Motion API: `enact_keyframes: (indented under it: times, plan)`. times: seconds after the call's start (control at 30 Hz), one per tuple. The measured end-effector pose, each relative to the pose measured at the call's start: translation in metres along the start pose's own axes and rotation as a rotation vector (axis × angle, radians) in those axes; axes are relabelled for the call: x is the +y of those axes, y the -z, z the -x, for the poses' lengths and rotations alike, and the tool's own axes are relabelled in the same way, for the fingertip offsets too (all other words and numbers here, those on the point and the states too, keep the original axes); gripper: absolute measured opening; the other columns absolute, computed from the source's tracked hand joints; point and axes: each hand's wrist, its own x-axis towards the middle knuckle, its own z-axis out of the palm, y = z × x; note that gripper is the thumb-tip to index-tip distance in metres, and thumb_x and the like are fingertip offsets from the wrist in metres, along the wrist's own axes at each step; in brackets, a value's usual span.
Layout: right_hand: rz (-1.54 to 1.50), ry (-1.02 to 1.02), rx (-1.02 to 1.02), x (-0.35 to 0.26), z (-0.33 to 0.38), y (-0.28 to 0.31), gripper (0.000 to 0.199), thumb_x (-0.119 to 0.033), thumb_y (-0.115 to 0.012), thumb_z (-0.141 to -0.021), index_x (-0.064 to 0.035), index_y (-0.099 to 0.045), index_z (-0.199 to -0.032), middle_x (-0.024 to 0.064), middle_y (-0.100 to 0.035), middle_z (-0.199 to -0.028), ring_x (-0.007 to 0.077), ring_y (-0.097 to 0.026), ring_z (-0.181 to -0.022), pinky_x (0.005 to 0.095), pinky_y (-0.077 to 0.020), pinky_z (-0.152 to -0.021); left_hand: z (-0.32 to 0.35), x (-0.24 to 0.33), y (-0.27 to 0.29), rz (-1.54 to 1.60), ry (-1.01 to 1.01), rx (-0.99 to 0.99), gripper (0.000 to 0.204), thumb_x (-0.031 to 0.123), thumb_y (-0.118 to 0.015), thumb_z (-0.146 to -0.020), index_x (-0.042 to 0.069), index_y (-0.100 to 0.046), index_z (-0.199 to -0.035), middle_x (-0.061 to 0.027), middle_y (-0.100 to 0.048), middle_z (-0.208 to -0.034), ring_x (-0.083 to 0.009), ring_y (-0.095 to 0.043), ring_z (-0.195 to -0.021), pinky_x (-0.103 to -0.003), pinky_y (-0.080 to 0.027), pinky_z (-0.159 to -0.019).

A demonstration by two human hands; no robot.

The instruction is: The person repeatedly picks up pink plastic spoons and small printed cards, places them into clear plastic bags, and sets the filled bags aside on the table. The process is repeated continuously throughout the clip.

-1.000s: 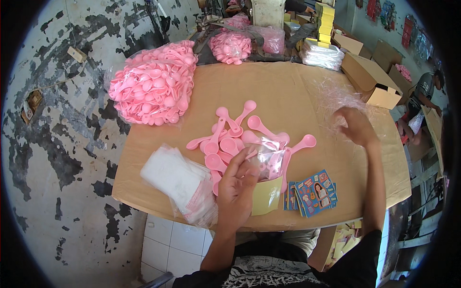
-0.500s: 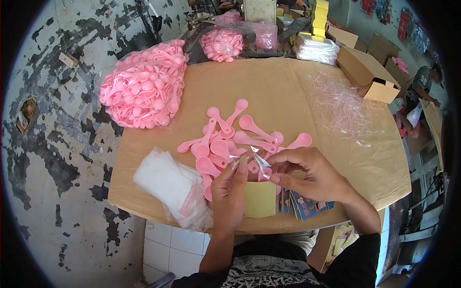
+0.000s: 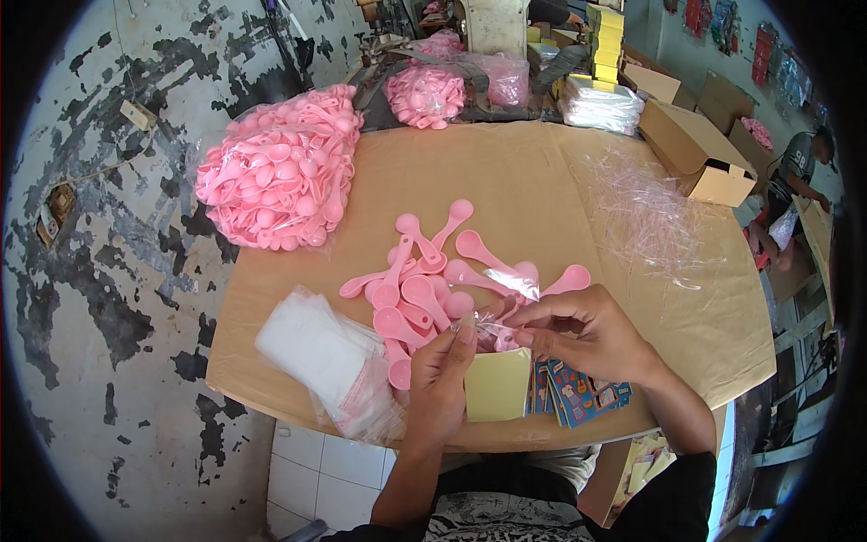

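Note:
My left hand (image 3: 439, 384) and my right hand (image 3: 589, 334) meet above the front middle of the table. Both pinch a small clear plastic bag (image 3: 492, 331); the pink spoons beneath show through, so its contents cannot be told. Just beyond my fingers lies a loose heap of pink measuring spoons (image 3: 421, 296). A pale yellow stack of cards (image 3: 498, 387) sits below the bag, between my wrists. Beside it, under my right hand, several blue printed cards (image 3: 582, 396) are fanned out. White-looking clear bags (image 3: 321, 348) lie left of my left hand.
A big bag of pink spoons (image 3: 280, 172) stands at the far left, with a smaller one (image 3: 424, 96) behind. Thin clear plastic strips (image 3: 643, 217) are heaped at right near a cardboard box (image 3: 695, 149). A person (image 3: 795, 176) sits beyond the table's right side.
The view has shifted slightly, lowering the scene. My fingers have moved a little on the clear bag, and its shiny upright edge now lies flatter, toward the spoons.

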Motion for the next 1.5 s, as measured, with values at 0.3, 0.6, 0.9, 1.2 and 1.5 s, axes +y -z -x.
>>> enact_keyframes:
  times: [0.3,0.6,0.9,1.2,1.5]
  plan:
    - [0.093,0.198,-0.002,0.015,0.009,0.027,0.022,0.009,-0.059,-0.082,0.0019,-0.069,-0.100,0.0097,-0.072,-0.091,0.0126,-0.067,-0.084,0.0270,-0.0543,-0.075,-0.004,0.013,0.001,-0.351,-0.074,-0.199,0.023,-0.001,-0.049,-0.095,-0.005,-0.058,-0.115,-0.0117,-0.065,-0.110,-0.0179,-0.062,-0.103,-0.030,-0.047,-0.092]
    - [0.289,0.539,-0.053,0.023,0.008,0.045,0.023,0.007,-0.063,-0.069,-0.0044,-0.072,-0.087,0.0071,-0.071,-0.083,0.0212,-0.068,-0.078,0.0315,-0.0520,-0.073,-0.008,0.004,0.009,-0.507,-0.173,-0.291,0.026,-0.011,-0.041,-0.090,-0.005,-0.060,-0.107,-0.0091,-0.064,-0.095,-0.0068,-0.057,-0.082,-0.021,-0.044,-0.071]
    - [0.325,0.526,-0.037,0.021,0.010,0.040,0.016,0.007,-0.062,-0.068,-0.0034,-0.068,-0.078,0.0071,-0.069,-0.078,0.0242,-0.066,-0.076,0.0339,-0.0505,-0.073,-0.007,0.010,0.007,-0.442,-0.192,-0.273,0.013,-0.010,-0.048,-0.089,-0.002,-0.057,-0.094,-0.0033,-0.058,-0.083,-0.0034,-0.053,-0.062,-0.019,-0.043,-0.054]
    - [0.198,0.179,0.019,0.001,0.022,0.027,0.018,0.004,-0.064,-0.079,0.0009,-0.062,-0.097,0.0108,-0.068,-0.090,0.0171,-0.068,-0.080,0.0308,-0.0534,-0.072,-0.009,-0.004,0.006,-0.385,-0.086,-0.237,0.031,-0.010,-0.068,-0.080,0.002,-0.046,-0.099,-0.0134,-0.061,-0.110,-0.0145,-0.065,-0.093,-0.025,-0.057,-0.074]
    - [0.305,0.148,0.618,0.019,0.223,0.096,0.049,-0.045,-0.072,-0.081,-0.0011,-0.055,-0.096,0.0061,-0.056,-0.081,0.0140,-0.056,-0.066,0.0265,-0.0449,-0.058,0.015,0.026,0.031,-0.486,-0.359,-0.311,0.039,-0.017,-0.063,-0.077,-0.004,-0.054,-0.112,-0.0233,-0.061,-0.118,-0.0266,-0.064,-0.105,-0.037,-0.054,-0.086]
